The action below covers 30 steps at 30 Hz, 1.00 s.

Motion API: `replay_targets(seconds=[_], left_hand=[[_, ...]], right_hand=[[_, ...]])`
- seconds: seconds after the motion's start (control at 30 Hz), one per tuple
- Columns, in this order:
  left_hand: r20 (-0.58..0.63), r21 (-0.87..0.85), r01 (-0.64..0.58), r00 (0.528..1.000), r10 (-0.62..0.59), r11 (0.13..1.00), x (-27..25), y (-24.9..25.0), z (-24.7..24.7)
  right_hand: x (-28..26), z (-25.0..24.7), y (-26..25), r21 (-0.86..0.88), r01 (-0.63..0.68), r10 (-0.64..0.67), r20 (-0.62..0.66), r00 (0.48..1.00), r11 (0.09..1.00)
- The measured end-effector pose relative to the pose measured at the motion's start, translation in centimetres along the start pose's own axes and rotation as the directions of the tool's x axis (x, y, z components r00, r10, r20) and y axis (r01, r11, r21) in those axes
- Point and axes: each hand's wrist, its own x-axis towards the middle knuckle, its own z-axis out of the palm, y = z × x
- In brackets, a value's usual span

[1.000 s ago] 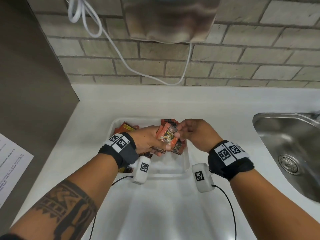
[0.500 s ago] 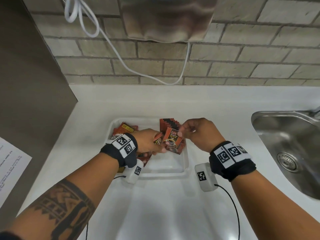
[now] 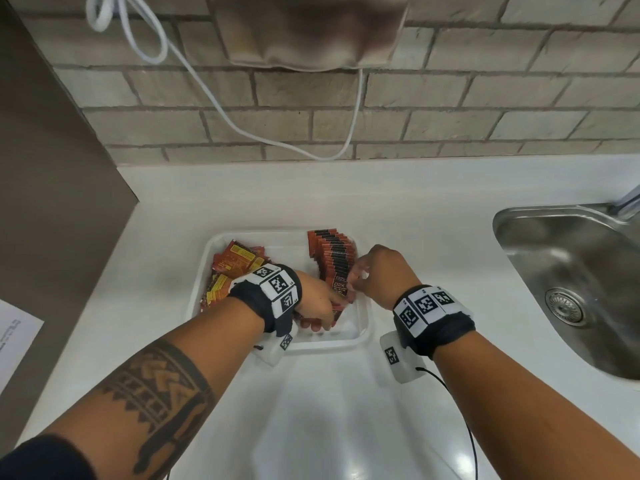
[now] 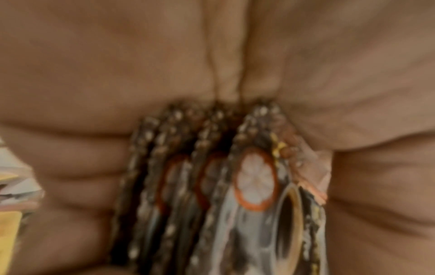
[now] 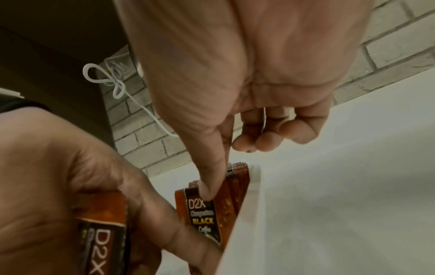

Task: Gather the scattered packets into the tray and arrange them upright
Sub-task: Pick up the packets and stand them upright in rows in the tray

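Foil-film sachets, red and black, fill both hands' work: the left hand (image 3: 317, 303) has its fingers curled round a small bundle (image 4: 212, 186) of them, crimped ends fanned out against the palm, held low over the near part of the tray (image 3: 365, 327). The right hand (image 3: 379, 271) pinches the top seam of the nearest packet (image 5: 202, 210), thumb on the front face and forefinger behind, other fingers loosely curled and holding nothing, settling it at the front of the upright row (image 3: 334, 259) along the tray's right wall. A loose pile (image 3: 232, 268) of yellow-and-red packets lies flat and jumbled on the tray's left side, not yet stood up. Judgement: packets are light, thin, floppy and slick, so a single one will slide or flop over unless it leans on the row; best hold is the stiff crimped top edge, pinched, with the bundle squeezed flat-face to flat-face so it doesn't splay. Not fragile, firm pinch fine. Tray sits on a white counter (image 3: 433, 209); a steel sink (image 3: 571, 271) is well apart to the right.
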Motion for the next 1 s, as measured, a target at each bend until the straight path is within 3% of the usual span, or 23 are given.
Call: replay_targets(seconds=[1.0], left_hand=[[0.006,-0.061,0.027,1.000,-0.027,0.998,0.6,-1.7,-1.0]], right_hand=[[0.0,-0.7,0.2,0.090,0.098,-0.092,-0.073,0.993,0.991]])
